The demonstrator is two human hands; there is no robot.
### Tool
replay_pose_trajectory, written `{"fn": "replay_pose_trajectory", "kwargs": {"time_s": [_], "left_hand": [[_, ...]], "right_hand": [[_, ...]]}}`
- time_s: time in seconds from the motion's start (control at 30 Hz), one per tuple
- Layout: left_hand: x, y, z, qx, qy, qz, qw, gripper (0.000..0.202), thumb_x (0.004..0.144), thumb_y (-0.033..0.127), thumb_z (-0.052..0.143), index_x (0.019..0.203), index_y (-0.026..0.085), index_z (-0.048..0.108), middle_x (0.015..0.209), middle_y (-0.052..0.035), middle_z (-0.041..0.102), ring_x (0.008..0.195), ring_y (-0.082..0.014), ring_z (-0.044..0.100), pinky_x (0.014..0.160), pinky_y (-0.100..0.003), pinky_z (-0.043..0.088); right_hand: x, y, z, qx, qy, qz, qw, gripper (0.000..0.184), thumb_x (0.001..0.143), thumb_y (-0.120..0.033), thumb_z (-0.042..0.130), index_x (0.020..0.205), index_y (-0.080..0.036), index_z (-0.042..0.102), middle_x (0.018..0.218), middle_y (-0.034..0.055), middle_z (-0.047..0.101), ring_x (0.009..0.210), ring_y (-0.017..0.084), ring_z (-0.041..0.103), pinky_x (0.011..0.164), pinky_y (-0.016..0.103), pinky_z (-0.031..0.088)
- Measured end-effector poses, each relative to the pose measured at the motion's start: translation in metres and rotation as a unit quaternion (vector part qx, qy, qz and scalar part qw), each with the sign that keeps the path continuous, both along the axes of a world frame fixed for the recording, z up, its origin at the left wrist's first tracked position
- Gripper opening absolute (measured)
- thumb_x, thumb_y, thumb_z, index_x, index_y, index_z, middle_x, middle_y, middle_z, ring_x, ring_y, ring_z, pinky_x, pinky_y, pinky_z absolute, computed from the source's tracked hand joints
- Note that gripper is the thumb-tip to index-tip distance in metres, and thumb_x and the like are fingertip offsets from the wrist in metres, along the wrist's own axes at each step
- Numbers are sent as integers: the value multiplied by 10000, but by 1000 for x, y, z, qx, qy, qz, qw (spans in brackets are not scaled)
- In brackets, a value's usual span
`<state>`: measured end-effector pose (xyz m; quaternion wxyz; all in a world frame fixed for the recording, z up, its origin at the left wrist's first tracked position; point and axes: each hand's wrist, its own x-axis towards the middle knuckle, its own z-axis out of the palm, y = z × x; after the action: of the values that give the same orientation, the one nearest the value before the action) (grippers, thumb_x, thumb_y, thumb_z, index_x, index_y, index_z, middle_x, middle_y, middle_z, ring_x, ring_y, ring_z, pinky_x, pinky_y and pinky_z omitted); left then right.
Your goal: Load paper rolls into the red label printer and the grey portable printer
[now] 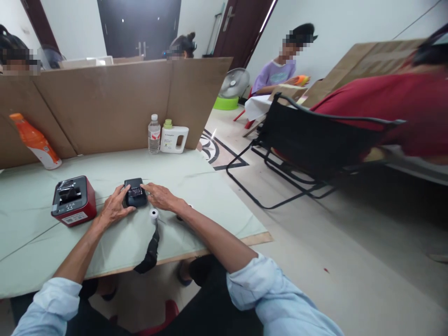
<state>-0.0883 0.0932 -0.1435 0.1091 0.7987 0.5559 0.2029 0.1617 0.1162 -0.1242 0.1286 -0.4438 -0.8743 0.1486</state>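
A small black box-shaped device, with a shiny patch on top, lies on the pale green tabletop. My left hand grips its left side, thumb along the near edge and fingers at the upper left. At its upper right, the curled fingers of my right hand press against it. Just in front stands a small white roll with a dark core. From there a black strip trails over the table's front edge. Part of a small dark object is hidden behind my right forearm. A red and black machine sits left of my left hand.
An orange bottle leans at the back left. A clear water bottle and a white jug stand against the cardboard partition. On the right are a black folding chair, a fan and seated people.
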Motion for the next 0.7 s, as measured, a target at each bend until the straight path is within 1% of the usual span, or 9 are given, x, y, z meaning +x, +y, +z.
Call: {"fn": "replay_pose_trajectory", "kwargs": {"time_s": [0.1, 0.2, 0.3, 0.4, 0.47, 0.57, 0.63, 0.7], "left_hand": [[-1, -2, -1, 17, -7, -12, 1000, 874, 777, 448, 811, 1560, 251, 477, 1627, -152, 455, 1460, -390, 505, 1178, -510, 465], [-1, 1, -3, 26, 1, -2, 1000, 861, 745, 433, 846, 1523, 256, 522, 1611, -144, 481, 1439, -380, 532, 1170, -488, 476], [-1, 6, -2, 24, 8, 13, 1000, 865, 708, 436, 881, 1494, 274, 559, 1615, -126, 480, 1390, -377, 578, 1141, -471, 505], [0, 8, -1, 13, 1, 21, 1000, 854, 703, 443, 885, 1482, 276, 577, 1598, -129, 498, 1374, -392, 589, 1120, -485, 520], [-1, 7, -2, 10, -6, 20, 1000, 856, 718, 446, 871, 1496, 269, 560, 1581, -135, 515, 1385, -390, 580, 1127, -487, 512], [-2, 5, -7, 13, -15, 12, 1000, 882, 748, 456, 839, 1538, 257, 501, 1597, -144, 495, 1431, -373, 540, 1164, -485, 477], [-2, 7, -9, 8, -23, 11, 1000, 973, 720, 460, 855, 1574, 240, 444, 1641, -166, 432, 1479, -386, 483, 1192, -502, 446], [-2, 13, -8, -2, -29, 3, 1000, 1103, 663, 462, 889, 1609, 221, 377, 1686, -192, 350, 1532, -404, 403, 1221, -520, 408]], "right_hand": [[1, 2, -6, 6, 15, 1, 1000, 588, 936, -105, 489, 1517, -192, 510, 1381, 145, 649, 1209, 250, 643, 1033, 361, 497], [1, 4, -11, 4, 28, 4, 1000, 557, 936, -105, 495, 1482, -199, 558, 1356, 145, 662, 1204, 249, 647, 1026, 355, 496], [-2, 7, -12, -6, 35, -8, 999, 569, 937, -105, 494, 1496, -196, 555, 1321, 144, 684, 1172, 249, 662, 1010, 341, 498], [-6, 10, -10, -23, 32, -20, 999, 550, 936, -107, 497, 1472, -190, 583, 1259, 142, 719, 1108, 256, 688, 966, 328, 509], [-8, 9, -8, -36, 35, -19, 999, 531, 933, -106, 504, 1449, -182, 606, 1255, 145, 730, 1103, 264, 695, 959, 328, 513], [-8, 5, -5, -44, 58, -14, 997, 588, 917, -89, 515, 1500, -149, 553, 1361, 170, 694, 1196, 270, 670, 1030, 349, 497], [-3, 2, -3, -47, 86, -16, 995, 619, 909, -85, 513, 1527, -125, 516, 1426, 187, 656, 1242, 268, 649, 1075, 375, 484], [6, -1, 2, -49, 124, -35, 990, 612, 913, -106, 509, 1525, -119, 515, 1434, 191, 648, 1221, 261, 653, 1084, 405, 486]]}}
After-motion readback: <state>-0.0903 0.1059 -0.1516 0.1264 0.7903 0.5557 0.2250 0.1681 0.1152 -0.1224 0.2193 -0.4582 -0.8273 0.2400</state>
